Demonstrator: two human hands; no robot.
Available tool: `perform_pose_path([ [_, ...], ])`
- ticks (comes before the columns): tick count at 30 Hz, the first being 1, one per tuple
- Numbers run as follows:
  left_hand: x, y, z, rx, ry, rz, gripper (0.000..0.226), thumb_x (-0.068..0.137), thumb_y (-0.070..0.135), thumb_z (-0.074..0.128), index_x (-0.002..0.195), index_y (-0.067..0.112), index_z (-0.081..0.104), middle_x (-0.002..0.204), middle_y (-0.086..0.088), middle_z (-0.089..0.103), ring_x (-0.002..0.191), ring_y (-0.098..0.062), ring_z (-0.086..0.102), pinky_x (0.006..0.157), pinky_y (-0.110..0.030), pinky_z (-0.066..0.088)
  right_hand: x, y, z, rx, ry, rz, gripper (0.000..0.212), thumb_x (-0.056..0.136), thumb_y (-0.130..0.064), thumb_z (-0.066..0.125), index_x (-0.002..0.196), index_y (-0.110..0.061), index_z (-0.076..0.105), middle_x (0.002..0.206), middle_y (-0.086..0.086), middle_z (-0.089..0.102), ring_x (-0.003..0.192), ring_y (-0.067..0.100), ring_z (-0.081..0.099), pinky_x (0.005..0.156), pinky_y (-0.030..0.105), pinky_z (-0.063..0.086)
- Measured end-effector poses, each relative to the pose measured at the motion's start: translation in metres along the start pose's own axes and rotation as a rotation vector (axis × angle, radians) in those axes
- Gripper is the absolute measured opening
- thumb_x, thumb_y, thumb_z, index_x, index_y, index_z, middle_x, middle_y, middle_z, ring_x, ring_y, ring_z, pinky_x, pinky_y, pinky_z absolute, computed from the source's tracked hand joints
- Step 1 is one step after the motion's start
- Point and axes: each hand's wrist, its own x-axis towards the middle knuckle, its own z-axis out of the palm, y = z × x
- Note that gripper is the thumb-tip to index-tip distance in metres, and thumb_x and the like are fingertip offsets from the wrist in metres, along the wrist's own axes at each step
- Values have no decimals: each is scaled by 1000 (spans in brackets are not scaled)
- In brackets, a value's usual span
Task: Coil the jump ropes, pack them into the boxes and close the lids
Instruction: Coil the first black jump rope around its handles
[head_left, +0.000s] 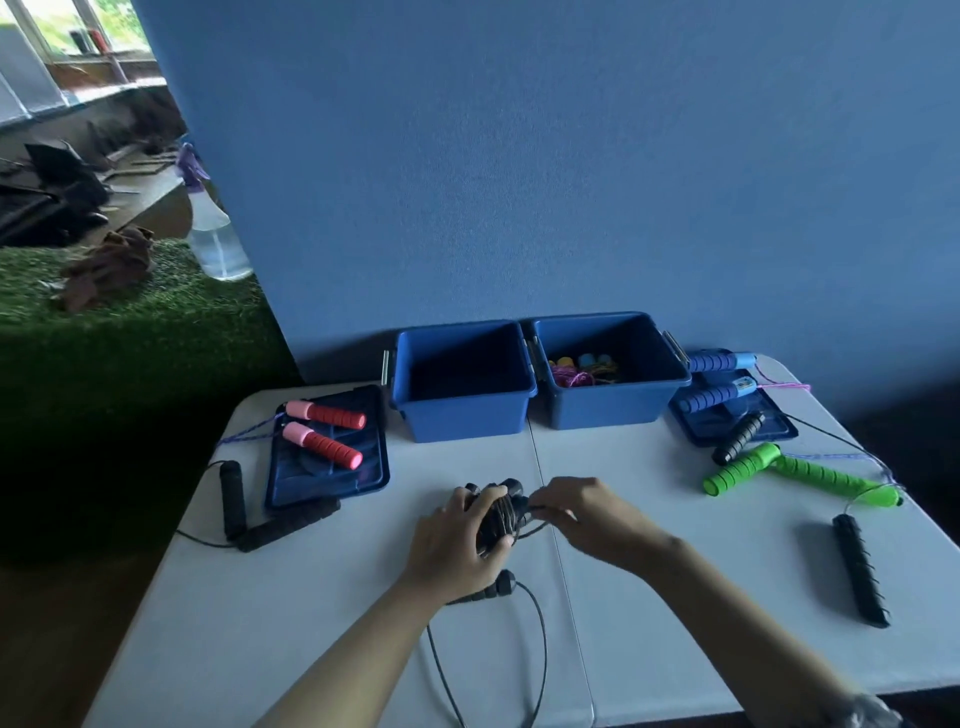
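Your left hand (457, 535) grips the black handles (498, 514) as a core; right hand (582, 512) fingers pinch the cord (535, 506), winding mid-tabletop (311, 623).

We had a white folding table (363, 623) with a centre seam. At its far edge two open blue boxes (464, 384) sat side by side, touching. Left of them a blue lid (327, 467) lay flat, and two black handles (260, 519) with cord sat at its near-left corner. Right of the boxes we saw a second lid (748, 423), with a black handle (738, 438) partly on it. Two green handles (800, 473) lay crossed just nearer, and a ribbed black handle (860, 569) nearer still. A black cord (540, 649) looped near the front edge.
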Motion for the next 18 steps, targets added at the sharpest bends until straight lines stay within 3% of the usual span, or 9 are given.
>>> perform_pose_path([
  [4, -3, 13, -3, 57, 9, 134, 61, 78, 56, 49, 135, 36, 42, 120, 1, 53, 105, -26, 59, 89, -35, 47, 7, 3, -3, 3, -6, 15, 17, 93, -19, 56, 101, -13, 69, 91, 4, 67, 85, 15, 59, 76, 24, 44],
  [7, -5, 21, -5, 62, 41, 226, 60, 77, 52, 51, 131, 29, 43, 106, 1, 58, 95, -26, 61, 93, -41, 45, 12, 6, -3, 72, 60, 108, 11, 88, -15, 62, 92, -11, 72, 85, 2, 68, 78, 11, 59, 72, 19, 44],
  [10, -4, 20, -4, 22, 73, 269, 66, 76, 50, 54, 133, 26, 34, 100, 0, 61, 85, -26, 63, 98, -45, 45, 14, 12, -2, 188, 99, 230, 6, 82, -11, 67, 84, -12, 73, 77, -5, 65, 74, 11, 61, 68, 11, 43],
  [15, -6, 22, -1, -50, 64, 319, 64, 80, 48, 53, 137, 39, 26, 95, 0, 59, 76, -24, 62, 111, -53, 26, 13, 15, 2, 225, 110, 248, 10, 81, -12, 69, 76, -21, 70, 83, -5, 64, 74, 8, 60, 67, 13, 45],
  [18, -6, 19, 1, -129, 77, 321, 58, 79, 45, 57, 133, 39, 36, 92, -2, 62, 77, -21, 62, 111, -54, 27, 12, 13, 5, 238, 122, 255, 18, 81, -12, 68, 72, -27, 66, 83, -4, 63, 67, -1, 56, 64, 9, 42],
])
